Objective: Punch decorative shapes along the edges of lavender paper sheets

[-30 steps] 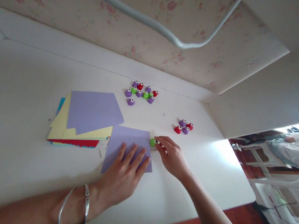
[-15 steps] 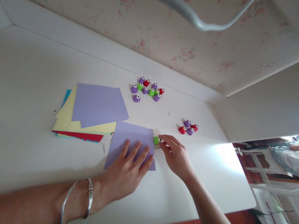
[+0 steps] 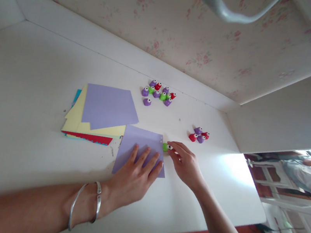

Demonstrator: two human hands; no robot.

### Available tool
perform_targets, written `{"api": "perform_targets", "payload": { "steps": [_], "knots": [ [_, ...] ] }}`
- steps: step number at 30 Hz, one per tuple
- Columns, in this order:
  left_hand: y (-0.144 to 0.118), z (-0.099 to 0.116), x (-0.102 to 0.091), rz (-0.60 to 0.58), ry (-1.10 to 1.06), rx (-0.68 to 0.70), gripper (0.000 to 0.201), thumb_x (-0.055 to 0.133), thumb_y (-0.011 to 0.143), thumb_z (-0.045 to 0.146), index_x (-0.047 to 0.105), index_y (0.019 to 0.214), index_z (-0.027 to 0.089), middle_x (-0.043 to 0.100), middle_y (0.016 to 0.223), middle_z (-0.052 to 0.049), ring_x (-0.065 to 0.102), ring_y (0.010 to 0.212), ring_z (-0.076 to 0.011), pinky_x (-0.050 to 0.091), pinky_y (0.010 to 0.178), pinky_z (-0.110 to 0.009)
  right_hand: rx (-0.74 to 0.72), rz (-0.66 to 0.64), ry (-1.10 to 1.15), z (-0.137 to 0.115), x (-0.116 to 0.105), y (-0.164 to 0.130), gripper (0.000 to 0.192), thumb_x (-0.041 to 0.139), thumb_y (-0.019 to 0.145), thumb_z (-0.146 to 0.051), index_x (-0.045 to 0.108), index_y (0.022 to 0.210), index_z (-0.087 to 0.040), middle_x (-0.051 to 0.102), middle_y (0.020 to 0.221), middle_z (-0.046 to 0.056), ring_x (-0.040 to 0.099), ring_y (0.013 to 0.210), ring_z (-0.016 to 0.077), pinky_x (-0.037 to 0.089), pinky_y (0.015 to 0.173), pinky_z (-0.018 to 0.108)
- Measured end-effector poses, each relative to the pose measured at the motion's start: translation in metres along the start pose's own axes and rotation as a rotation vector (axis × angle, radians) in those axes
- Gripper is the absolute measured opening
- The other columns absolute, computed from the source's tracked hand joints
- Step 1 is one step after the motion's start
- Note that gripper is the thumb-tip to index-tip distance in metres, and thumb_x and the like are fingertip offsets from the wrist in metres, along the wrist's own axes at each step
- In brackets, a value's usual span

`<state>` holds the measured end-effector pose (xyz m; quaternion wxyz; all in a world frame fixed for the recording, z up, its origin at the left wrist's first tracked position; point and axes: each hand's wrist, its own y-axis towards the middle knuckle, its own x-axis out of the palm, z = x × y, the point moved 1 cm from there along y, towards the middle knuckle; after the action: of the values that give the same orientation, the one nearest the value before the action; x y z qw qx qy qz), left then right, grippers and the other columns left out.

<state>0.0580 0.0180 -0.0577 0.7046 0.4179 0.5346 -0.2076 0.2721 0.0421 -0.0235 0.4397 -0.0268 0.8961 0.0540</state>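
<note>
"While the left hand (image 3: 135,178) lay spread open on a purple sheet (image 3: 146,138), what did the right hand (image 3: 186,164) hold?"

"Nearly closed fingertips pinched a green one-eyed piece (image 3: 165,147) at the sheet's two o'clock edge."

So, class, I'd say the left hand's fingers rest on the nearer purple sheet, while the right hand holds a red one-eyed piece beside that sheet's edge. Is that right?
Not quite: the one-eyed piece is green, not red, as the head view shows. The right hand holds it beside the nearer purple sheet, where the left hand's fingers rest.
</note>
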Motion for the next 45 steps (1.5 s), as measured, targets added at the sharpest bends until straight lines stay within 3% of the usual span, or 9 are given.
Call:
{"api": "perform_targets", "payload": {
  "steps": [12,23,28,33,37,40,45],
  "knots": [
    [0.000,0.000,0.001,-0.007,-0.010,0.002,0.044,0.042,0.098,0.030,0.048,0.140,0.019,0.042,0.149,-0.013,0.043,0.135,-0.0392,0.026,0.110,-0.068,0.023,0.005,0.021,0.000,0.000,0.001,0.028,0.051,0.097,-0.030,0.068,0.118,-0.023,0.066,0.119,0.010,0.069,0.087,0.0198,0.062,0.075,0.035],
    [0.001,0.000,0.001,-0.006,-0.030,0.004,0.043,0.042,0.098,0.031,0.049,0.140,0.022,0.043,0.149,-0.013,0.043,0.134,-0.0396,0.025,0.109,-0.069,-0.018,-0.033,-0.005,-0.003,0.001,0.005,0.029,0.050,0.097,-0.027,0.068,0.119,-0.024,0.067,0.117,0.009,0.069,0.093,0.0198,0.060,0.081,0.035],
    [0.001,0.000,0.001,-0.022,-0.042,0.010,0.042,0.042,0.099,0.033,0.049,0.139,0.023,0.042,0.149,-0.012,0.042,0.135,-0.0394,0.026,0.110,-0.068,-0.012,-0.042,0.030,-0.006,0.002,0.005,0.029,0.053,0.095,-0.028,0.069,0.120,-0.024,0.067,0.119,0.009,0.070,0.086,0.0182,0.062,0.079,0.035],
    [0.002,0.001,0.004,-0.024,-0.058,-0.006,0.042,0.043,0.099,0.035,0.051,0.138,0.022,0.045,0.147,-0.012,0.042,0.135,-0.0390,0.025,0.111,-0.067,0.149,-0.059,0.133,-0.006,-0.001,0.008,0.031,0.065,0.088,-0.037,0.072,0.114,-0.024,0.073,0.113,0.008,0.073,0.084,0.0199,0.063,0.077,0.036],
    [0.002,0.002,0.007,-0.018,-0.072,-0.015,0.041,0.044,0.098,0.035,0.052,0.137,0.023,0.045,0.147,-0.011,0.042,0.135,-0.0384,0.025,0.111,-0.068,0.365,-0.077,0.178,-0.002,-0.011,0.019,0.036,0.066,0.086,-0.048,0.074,0.109,-0.021,0.077,0.083,0.007,0.074,0.076,0.0215,0.062,0.072,0.035],
    [0.001,0.002,0.008,-0.015,-0.077,-0.017,0.042,0.044,0.098,0.035,0.051,0.138,0.023,0.045,0.147,-0.011,0.042,0.134,-0.0386,0.025,0.112,-0.067,0.443,-0.177,0.123,0.002,-0.018,0.032,0.033,0.068,0.084,-0.050,0.077,0.089,-0.019,0.075,0.070,0.007,0.073,0.065,0.0197,0.060,0.060,0.030],
    [0.001,0.001,0.008,-0.019,-0.073,-0.007,0.044,0.044,0.098,0.034,0.051,0.139,0.022,0.044,0.146,-0.012,0.042,0.134,-0.0385,0.026,0.111,-0.067,0.475,-0.361,0.140,0.003,-0.023,0.051,0.030,0.075,0.076,-0.047,0.075,0.069,-0.018,0.073,0.064,0.008,0.068,0.055,0.0164,0.057,0.051,0.026]
  ]
}}
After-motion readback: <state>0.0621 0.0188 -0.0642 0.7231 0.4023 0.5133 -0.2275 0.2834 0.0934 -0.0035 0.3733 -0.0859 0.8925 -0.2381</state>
